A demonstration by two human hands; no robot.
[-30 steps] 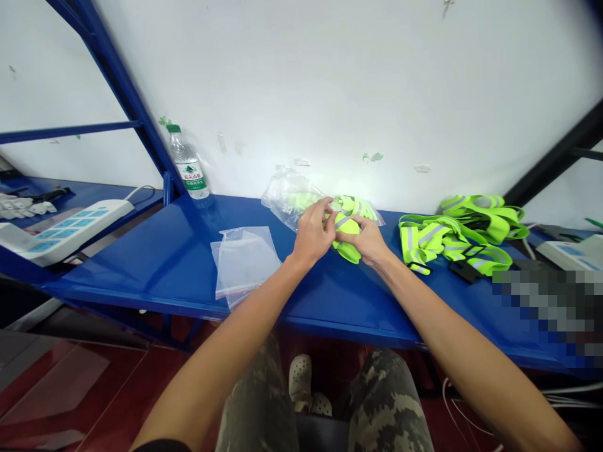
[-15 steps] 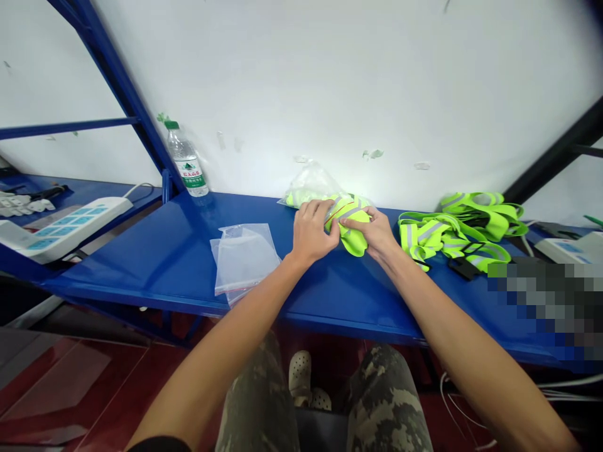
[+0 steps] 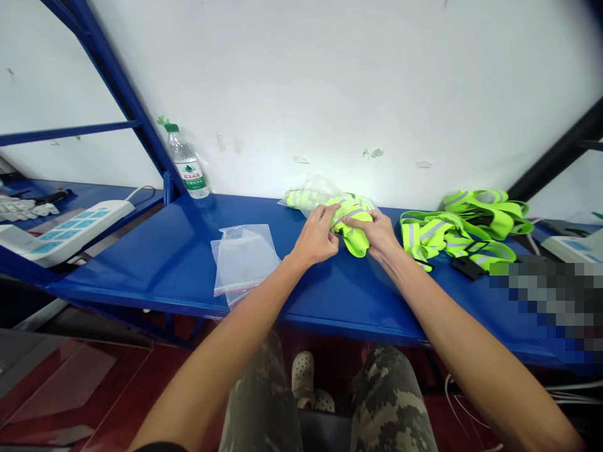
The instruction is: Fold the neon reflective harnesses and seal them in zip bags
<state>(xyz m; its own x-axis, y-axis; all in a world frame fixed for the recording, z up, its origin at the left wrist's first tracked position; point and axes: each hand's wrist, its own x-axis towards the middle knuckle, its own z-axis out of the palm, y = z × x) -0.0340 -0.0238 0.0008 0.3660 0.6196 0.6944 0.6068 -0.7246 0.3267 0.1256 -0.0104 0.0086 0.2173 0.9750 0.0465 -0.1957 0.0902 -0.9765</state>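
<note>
A bundled neon-yellow reflective strap [image 3: 354,233] with grey stripes is between my hands above the middle of the table. My right hand [image 3: 380,235] grips its right side, thumb laid across the top. On the left, my left hand [image 3: 318,237] closes on the bundle's edge with bent fingers; its fingertips are partly hidden. Just behind, against the wall, lies a clear plastic bag [image 3: 318,191] with more neon-yellow strap in it. How far the held bundle overlaps this bag I cannot tell.
Flat clear zip bags [image 3: 247,257] lie left of my forearm on the blue table [image 3: 141,251]. A heap of loose reflective straps [image 3: 452,232] with black buckles sits on the right. A water bottle [image 3: 189,164] stands by the wall, a power strip [image 3: 70,229] farther left.
My left hand has shifted slightly, its fingers drawn closer together on the bundle. The plastic bag behind has sunk lower. My right hand keeps its hold.
</note>
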